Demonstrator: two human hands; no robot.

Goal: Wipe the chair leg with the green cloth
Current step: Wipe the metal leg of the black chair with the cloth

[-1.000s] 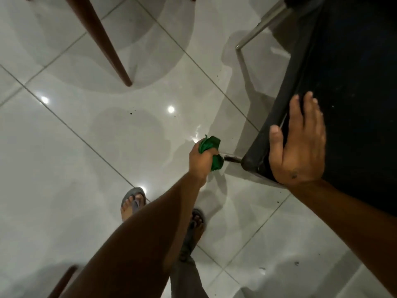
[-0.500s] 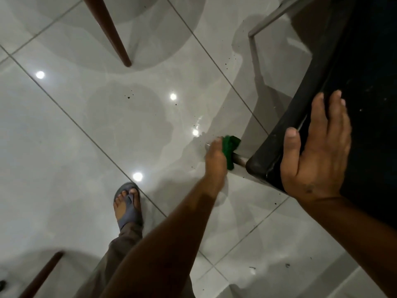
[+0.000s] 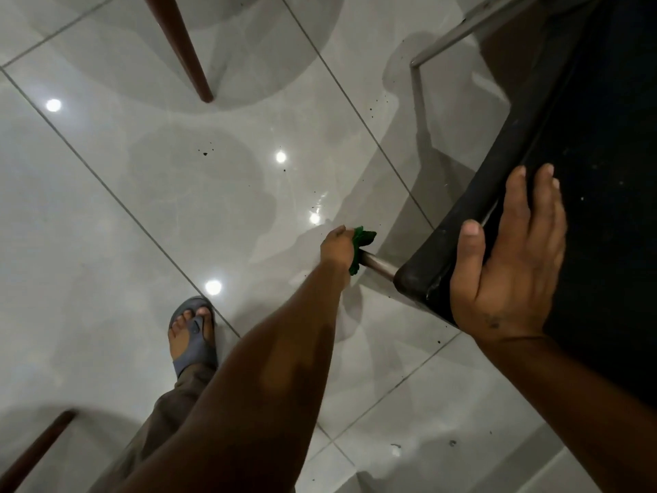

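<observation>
A black chair seat fills the right side, seen from above. Its near metal leg runs down and left from the seat corner toward the floor. My left hand is wrapped around the lower part of that leg with the green cloth bunched between palm and metal. My right hand lies on the seat's front corner, thumb over the edge and fingers spread on top.
Glossy grey floor tiles with dark specks and light reflections lie below. A brown wooden leg stands at the upper left, another at the bottom left. The chair's far metal leg shows at the top. My sandalled foot stands beside my left arm.
My left hand has slid with the cloth down the leg, away from the seat, baring more metal. My right hand has kept its hold on the seat corner.
</observation>
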